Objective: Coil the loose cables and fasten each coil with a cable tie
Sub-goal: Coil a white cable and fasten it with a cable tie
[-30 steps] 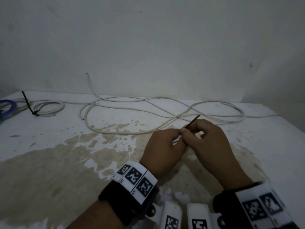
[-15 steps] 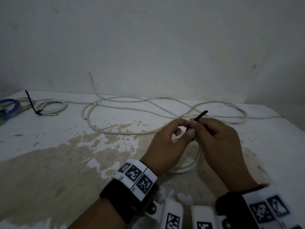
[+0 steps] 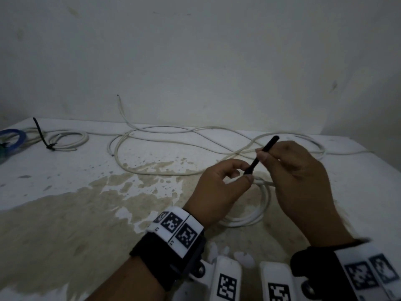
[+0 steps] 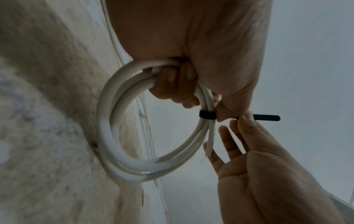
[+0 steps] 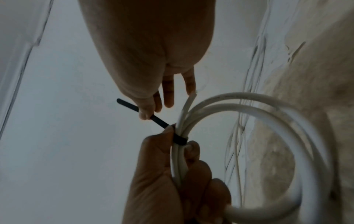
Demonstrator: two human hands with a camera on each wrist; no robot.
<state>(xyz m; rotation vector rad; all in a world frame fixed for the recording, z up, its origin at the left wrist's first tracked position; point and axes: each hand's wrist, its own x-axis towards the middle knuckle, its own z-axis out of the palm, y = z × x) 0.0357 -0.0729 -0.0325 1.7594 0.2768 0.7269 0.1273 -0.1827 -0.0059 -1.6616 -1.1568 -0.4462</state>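
Pinching the thin black plastic cable tie point(image 4: 266, 117) in my right grip point(image 3: 288, 170), its tail points away from the white round cable coil point(image 4: 122, 136) clasped in my left grip point(image 3: 219, 187).

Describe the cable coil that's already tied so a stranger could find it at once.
Start at the stained white table and go to its far left corner, beside the blue tape roll. The tied coil lies flat there. Unlike the loose white cable sprawled mid-table, it is a compact ring cinched by a black cable tie whose tail sticks up.
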